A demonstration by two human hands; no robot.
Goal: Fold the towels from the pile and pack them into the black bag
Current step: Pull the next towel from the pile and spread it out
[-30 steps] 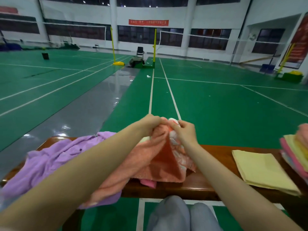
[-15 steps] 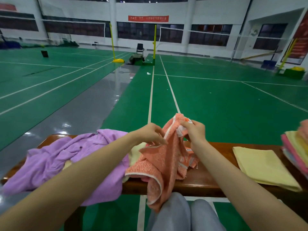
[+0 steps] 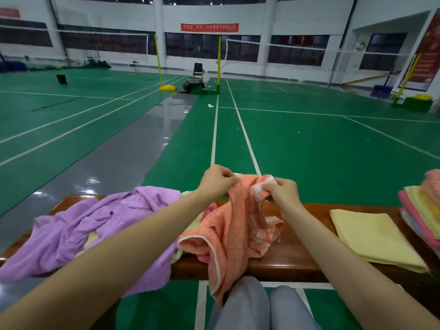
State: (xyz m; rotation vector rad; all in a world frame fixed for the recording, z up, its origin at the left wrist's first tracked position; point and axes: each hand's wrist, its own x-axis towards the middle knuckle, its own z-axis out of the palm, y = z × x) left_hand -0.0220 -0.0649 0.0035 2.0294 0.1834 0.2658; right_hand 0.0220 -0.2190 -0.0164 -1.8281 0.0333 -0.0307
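On the bench [image 3: 297,263], centre: orange towel [image 3: 235,234], top edge raised, lower end draped over the front edge. Left hand [image 3: 215,181] and right hand [image 3: 281,192] each pinch that edge, fingers curled. Left: purple towel [image 3: 78,234], crumpled. Right: folded yellow towel [image 3: 373,236]; beyond, apparently a folded stack [image 3: 423,210], partly cut off.

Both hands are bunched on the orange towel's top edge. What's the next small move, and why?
Probably draw the hands apart along the edge until it pulls straight. The left hand and right hand pinch the orange towel close together, so it hangs crumpled over the bench and can't be folded like the yellow towel.
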